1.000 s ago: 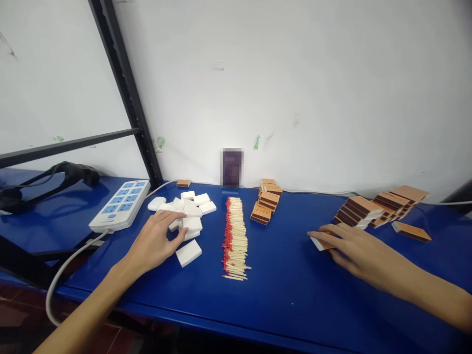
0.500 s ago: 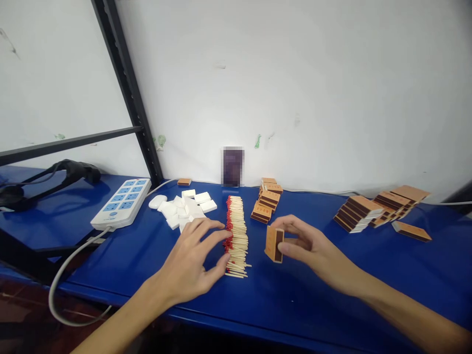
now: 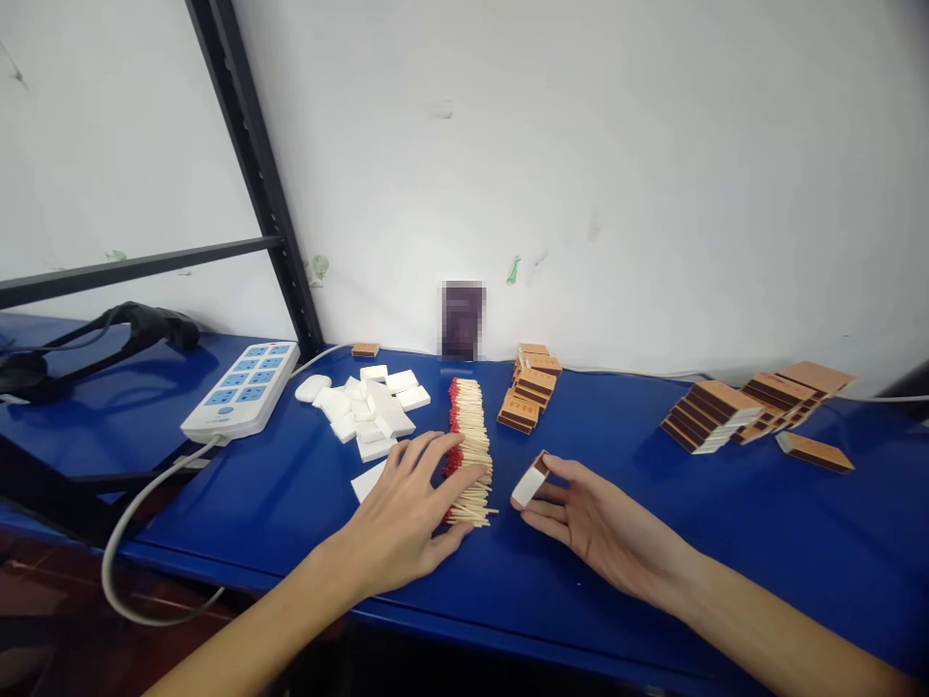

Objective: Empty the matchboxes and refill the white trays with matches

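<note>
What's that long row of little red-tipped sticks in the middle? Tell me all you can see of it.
Matches: pale wooden sticks with red heads, laid side by side on the blue table, heads leftward, in a row running away from the person. A few sticks splay out at the near end. The left hand rests its fingers on the near part; the right hand, holding a small box, is close beside it.

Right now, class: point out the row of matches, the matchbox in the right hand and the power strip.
row of matches (image 3: 471, 426): head view, mid-row sticks.
matchbox (image 3: 527, 482): head view, its white face.
power strip (image 3: 243, 390): head view, its socket face.
</note>
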`<state>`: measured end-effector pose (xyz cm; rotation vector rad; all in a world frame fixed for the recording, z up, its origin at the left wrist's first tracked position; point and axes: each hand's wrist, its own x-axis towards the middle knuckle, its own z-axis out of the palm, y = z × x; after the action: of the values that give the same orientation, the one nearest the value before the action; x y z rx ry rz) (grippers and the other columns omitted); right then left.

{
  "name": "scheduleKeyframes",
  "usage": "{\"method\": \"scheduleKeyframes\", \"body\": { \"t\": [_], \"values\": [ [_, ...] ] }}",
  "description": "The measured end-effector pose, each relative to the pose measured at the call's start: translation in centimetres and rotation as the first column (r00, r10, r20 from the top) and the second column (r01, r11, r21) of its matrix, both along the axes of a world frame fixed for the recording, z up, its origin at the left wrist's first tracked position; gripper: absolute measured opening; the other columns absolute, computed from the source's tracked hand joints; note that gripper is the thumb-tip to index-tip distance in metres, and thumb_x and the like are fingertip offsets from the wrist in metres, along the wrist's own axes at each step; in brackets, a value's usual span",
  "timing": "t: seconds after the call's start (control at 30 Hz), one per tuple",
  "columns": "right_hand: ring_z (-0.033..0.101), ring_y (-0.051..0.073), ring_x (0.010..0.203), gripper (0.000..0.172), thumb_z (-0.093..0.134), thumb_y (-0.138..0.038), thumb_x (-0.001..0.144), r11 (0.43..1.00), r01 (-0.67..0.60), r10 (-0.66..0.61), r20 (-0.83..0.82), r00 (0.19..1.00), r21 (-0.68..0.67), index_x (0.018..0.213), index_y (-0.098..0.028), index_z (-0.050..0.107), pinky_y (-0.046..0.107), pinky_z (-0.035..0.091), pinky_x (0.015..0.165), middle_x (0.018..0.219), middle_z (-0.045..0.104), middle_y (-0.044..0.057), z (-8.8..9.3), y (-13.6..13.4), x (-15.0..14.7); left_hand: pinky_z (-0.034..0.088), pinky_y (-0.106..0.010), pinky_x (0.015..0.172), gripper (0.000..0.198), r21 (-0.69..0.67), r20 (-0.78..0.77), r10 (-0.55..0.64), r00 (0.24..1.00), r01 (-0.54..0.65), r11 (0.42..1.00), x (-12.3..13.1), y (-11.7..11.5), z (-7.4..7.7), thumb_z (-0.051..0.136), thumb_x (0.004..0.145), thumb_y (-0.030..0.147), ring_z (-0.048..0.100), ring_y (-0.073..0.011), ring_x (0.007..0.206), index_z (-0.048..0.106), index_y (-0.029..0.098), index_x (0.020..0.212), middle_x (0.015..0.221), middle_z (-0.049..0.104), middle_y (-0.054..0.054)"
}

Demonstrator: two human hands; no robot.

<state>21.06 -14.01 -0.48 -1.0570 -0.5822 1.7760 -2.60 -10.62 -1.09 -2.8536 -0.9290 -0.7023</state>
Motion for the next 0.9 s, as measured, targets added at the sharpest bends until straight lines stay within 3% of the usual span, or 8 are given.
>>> {"method": "scheduleKeyframes", "body": {
  "t": [0.17,0.3,0.43,0.63,0.73,0.83,0.9],
  "values": [
    [0.069,0.02,0.089,0.017,0.063,-0.036,0.089,1.0,-0.016,0.015,0.029,0.999,0.022,0.091,-0.019,0.065,0.033,0.055,0.087,0.091,0.071,0.006,-0.4,-0.7,-0.1,0.04,-0.044,0.093,0.028,0.098,0.206,-0.04,0.978,0.02,0.995,0.0,-0.5,0.3,0.059,0.089,0.026,0.058,-0.0271,0.114,0.06,0.021,0.116,0.13,0.057,-0.012],
    [0.067,0.019,0.091,0.018,0.069,-0.035,0.085,0.982,-0.057,0.033,0.134,0.99,0.179,0.091,-0.02,0.061,0.032,0.053,0.085,0.093,0.07,0.004,-0.4,-0.9,-0.4,0.043,-0.037,0.083,0.022,0.038,0.395,-0.049,0.917,0.037,0.999,0.1,-0.7,1.0,0.059,0.088,0.025,0.066,-0.0195,0.091,0.061,0.019,0.108,0.104,0.069,-0.007],
    [0.064,0.015,0.09,0.046,0.078,-0.026,0.076,0.936,-0.101,0.005,0.275,0.961,0.336,0.115,-0.028,0.053,0.029,0.05,0.085,0.097,0.067,-0.003,-0.5,-1.1,-1.2,0.05,-0.032,0.075,0.029,-0.118,0.382,-0.061,0.922,0.114,0.986,-0.3,-0.5,1.1,0.063,0.084,0.027,0.064,-0.0168,0.078,0.06,0.018,0.112,0.086,0.068,-0.002],
    [0.064,0.016,0.093,0.031,0.073,-0.029,0.08,0.829,-0.35,0.107,0.489,0.865,0.436,0.103,-0.025,0.052,0.029,0.052,0.081,0.096,0.067,-0.001,-0.4,-1.5,-2.7,0.053,-0.032,0.08,0.036,-0.218,0.296,-0.124,0.947,0.193,0.957,-1.5,-0.6,0.6,0.065,0.082,0.023,0.065,-0.0176,0.093,0.059,0.022,0.118,0.106,0.068,-0.003],
    [0.064,0.019,0.099,0.027,0.067,-0.024,0.084,0.731,-0.435,-0.05,0.676,0.735,0.526,0.108,-0.026,0.054,0.035,0.052,0.088,0.104,0.068,0.002,-0.7,-1.7,-3.0,0.053,-0.033,0.081,0.033,-0.154,0.284,-0.163,0.945,0.213,0.965,-2.0,-0.4,0.0,0.065,0.083,0.022,0.064,-0.0183,0.093,0.06,0.02,0.115,0.105,0.069,-0.005],
    [0.062,0.022,0.105,0.035,0.061,-0.019,0.086,0.546,-0.601,-0.339,0.809,0.479,0.584,0.119,-0.028,0.055,0.04,0.051,0.092,0.114,0.066,0.004,-1.6,-1.8,-2.7,0.052,-0.034,0.078,0.03,-0.076,0.233,-0.216,0.948,0.239,0.968,-2.3,-0.1,-0.6,0.065,0.084,0.021,0.065,-0.0192,0.091,0.06,0.019,0.113,0.103,0.07,-0.006],
    [0.061,0.023,0.106,0.039,0.058,-0.017,0.086,0.483,-0.676,-0.468,0.816,0.339,0.557,0.123,-0.028,0.053,0.042,0.051,0.091,0.117,0.064,0.006,-2.1,-1.9,-2.2,0.051,-0.033,0.077,0.029,-0.054,0.193,-0.232,0.953,0.247,0.968,-2.4,0.0,-0.9,0.065,0.085,0.021,0.065,-0.019,0.089,0.06,0.018,0.113,0.102,0.07,-0.005]
  ]
}}
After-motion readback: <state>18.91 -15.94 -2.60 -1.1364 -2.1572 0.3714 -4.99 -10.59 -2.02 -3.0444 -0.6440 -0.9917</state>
